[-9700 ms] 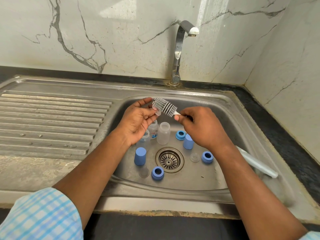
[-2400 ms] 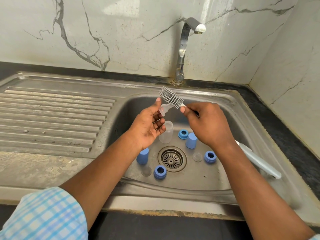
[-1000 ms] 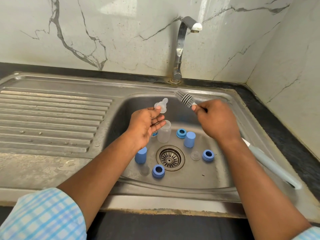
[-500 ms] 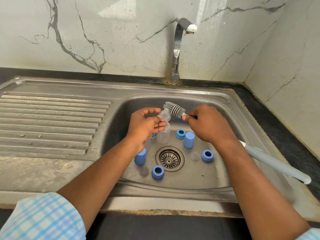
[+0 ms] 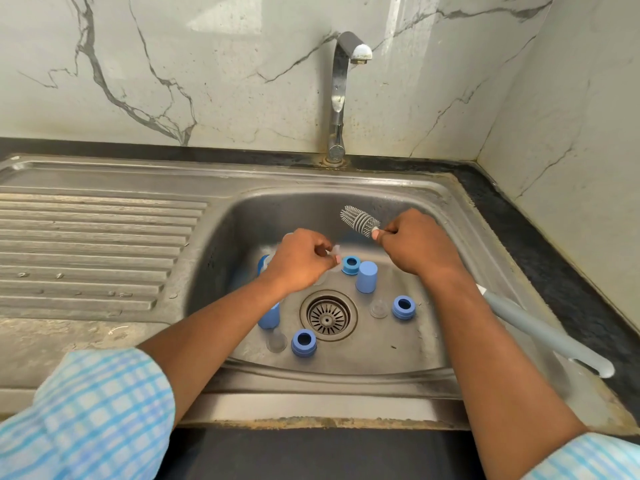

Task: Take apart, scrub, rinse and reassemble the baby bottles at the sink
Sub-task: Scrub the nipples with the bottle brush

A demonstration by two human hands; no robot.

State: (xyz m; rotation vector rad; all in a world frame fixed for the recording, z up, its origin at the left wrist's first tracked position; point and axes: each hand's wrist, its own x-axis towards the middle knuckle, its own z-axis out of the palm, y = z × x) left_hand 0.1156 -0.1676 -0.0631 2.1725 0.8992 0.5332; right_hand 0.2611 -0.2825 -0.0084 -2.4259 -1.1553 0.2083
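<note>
Left hand (image 5: 301,261) pinches the clear teat (image 5: 334,251) low in the sink (image 5: 277,209), among the loose blue rings (image 5: 403,306) — likely setting it down. Right hand (image 5: 415,244) grips the brush (image 5: 358,220) near its head — bristles held clear.

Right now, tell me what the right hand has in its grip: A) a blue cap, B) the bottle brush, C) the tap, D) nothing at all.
B: the right hand is curled round the bottle brush just below its grey bristles, with the handle sticking out behind the wrist, while the left hand pinches a clear teat.
</note>
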